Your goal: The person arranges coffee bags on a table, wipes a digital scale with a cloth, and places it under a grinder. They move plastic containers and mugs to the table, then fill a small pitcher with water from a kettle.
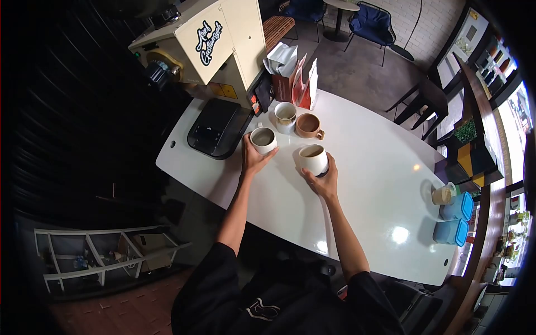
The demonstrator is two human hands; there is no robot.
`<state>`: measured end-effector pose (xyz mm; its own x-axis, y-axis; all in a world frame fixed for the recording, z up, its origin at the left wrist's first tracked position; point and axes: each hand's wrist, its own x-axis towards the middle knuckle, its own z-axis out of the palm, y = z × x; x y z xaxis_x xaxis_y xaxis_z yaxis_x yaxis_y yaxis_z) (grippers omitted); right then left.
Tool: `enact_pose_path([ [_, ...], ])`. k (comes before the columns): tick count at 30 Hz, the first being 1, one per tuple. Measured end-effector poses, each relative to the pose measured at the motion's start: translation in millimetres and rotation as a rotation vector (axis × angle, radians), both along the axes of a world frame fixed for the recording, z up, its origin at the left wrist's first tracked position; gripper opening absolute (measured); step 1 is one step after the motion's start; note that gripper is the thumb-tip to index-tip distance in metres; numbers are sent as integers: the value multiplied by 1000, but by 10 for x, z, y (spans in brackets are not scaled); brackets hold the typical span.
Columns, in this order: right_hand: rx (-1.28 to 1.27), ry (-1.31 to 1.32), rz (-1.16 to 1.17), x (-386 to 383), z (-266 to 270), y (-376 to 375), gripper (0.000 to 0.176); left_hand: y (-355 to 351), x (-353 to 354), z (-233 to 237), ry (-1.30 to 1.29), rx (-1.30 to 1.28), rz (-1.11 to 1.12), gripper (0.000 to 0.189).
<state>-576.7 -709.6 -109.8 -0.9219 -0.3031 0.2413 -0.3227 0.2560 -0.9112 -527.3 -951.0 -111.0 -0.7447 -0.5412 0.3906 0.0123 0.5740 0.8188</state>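
My left hand [255, 160] is wrapped round a white mug [263, 146] with a greyish inside, its handle toward the far side. In my right hand [325, 183] is a white cup [314, 163], gripped low on its side and slightly tilted; its inside looks cream-coloured. Just beyond them stand two more: a pale mug [285, 121] with a brownish lower part, and a brown mug [307, 129] whose handle points right. All four are grouped closely at the far left part of the white table [368, 173].
A cream-coloured machine [234, 44] with a black base plate [219, 125] occupies the table's left end. Behind the mugs stand red and white bags [304, 84]. Blue-lidded containers [451, 231] and a lidded cup [444, 194] are near the right edge. A white rack [103, 259] stands lower left.
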Motion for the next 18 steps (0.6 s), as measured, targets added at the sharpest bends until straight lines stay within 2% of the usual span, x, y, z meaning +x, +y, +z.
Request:
enact_pose_path([
  [5, -25, 1, -4, 62, 137, 0, 90, -89, -87, -51, 10, 45, -51, 83],
  [8, 99, -22, -37, 49, 138, -66, 86, -116, -134, -83, 49, 48, -51, 84],
  [15, 184, 143, -124, -44, 11, -426, 79, -141, -177, -182, 92, 33, -102, 87],
  [18, 252, 148, -187, -4, 31, -518, 90, -135, -174, -226, 72, 43, -126, 89],
])
